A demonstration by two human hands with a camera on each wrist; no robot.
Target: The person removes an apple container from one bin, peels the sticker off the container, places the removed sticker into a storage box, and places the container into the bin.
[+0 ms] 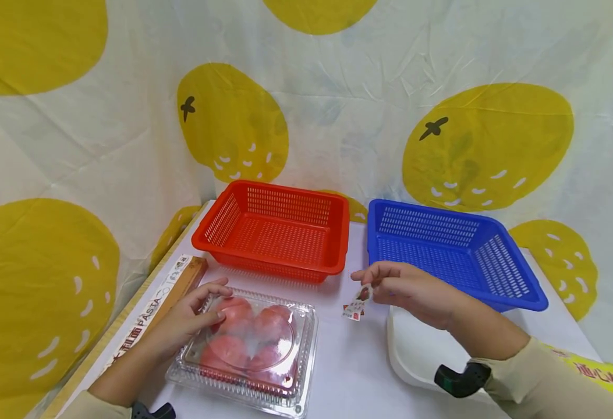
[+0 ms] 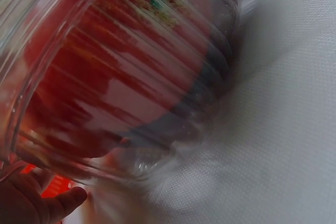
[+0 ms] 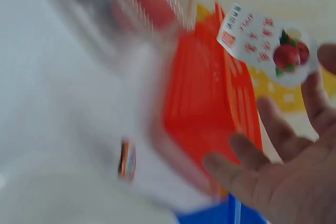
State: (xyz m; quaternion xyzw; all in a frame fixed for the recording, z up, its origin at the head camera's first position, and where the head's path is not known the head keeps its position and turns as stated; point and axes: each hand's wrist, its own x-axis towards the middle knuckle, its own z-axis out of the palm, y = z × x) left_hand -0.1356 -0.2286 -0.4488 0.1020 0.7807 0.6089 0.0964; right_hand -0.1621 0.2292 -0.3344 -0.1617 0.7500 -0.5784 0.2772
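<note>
Fruit-printed cloth (image 1: pixel 337 116) is cut off above. Right hand (image 1: pixel 411 291) pinches a fruit label (image 3: pixel 265 44); left hand (image 1: pixel 183 320) spreads over the clamshell's (image 1: pixel 256 349) edge.

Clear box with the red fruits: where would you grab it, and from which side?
Probably by the rim of the clear box, coming from its left and right together. The box is wide and sits flat, with four red fruits spread inside, so two-sided support should keep it level, and the jutting rim offers an edge to lift by.
</note>
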